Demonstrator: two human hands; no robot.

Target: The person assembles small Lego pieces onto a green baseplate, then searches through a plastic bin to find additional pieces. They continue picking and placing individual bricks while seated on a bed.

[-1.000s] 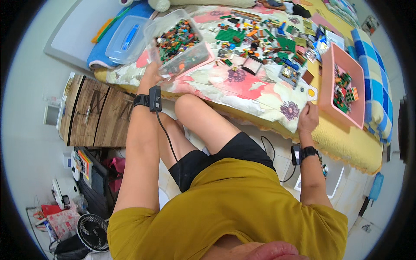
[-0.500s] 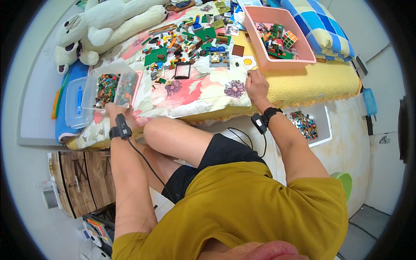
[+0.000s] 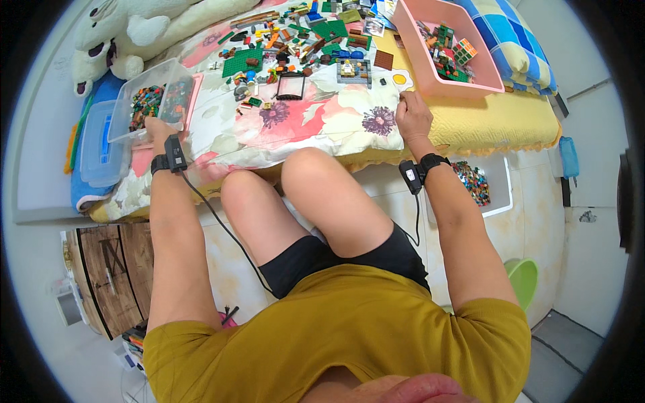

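Observation:
My left hand (image 3: 159,131) grips the near rim of a clear plastic box (image 3: 176,70) that holds many small coloured toy bricks (image 3: 146,106). The box stands at the left of the bed, over a pink tray edge (image 3: 195,94). My right hand (image 3: 414,117) rests closed on the bedding near the bed's front edge, beside a printed purple flower; what its fingers hold, if anything, is hidden. Between the hands, farther back, lie loose toy bricks (image 3: 306,50), a green baseplate (image 3: 242,62), a black frame piece (image 3: 291,87) and a grey brick build (image 3: 354,72).
A pink bin (image 3: 463,87) with bricks and a puzzle cube (image 3: 464,51) stands at the right, by a checked pillow (image 3: 507,40). A clear lid (image 3: 104,161) lies at the left, near white plush bears (image 3: 127,33). A white tub (image 3: 498,188) of bricks sits on the floor.
The view has shifted, and my knees have come side by side against the bed. My left hand stays at the box and my right hand on the bedding.

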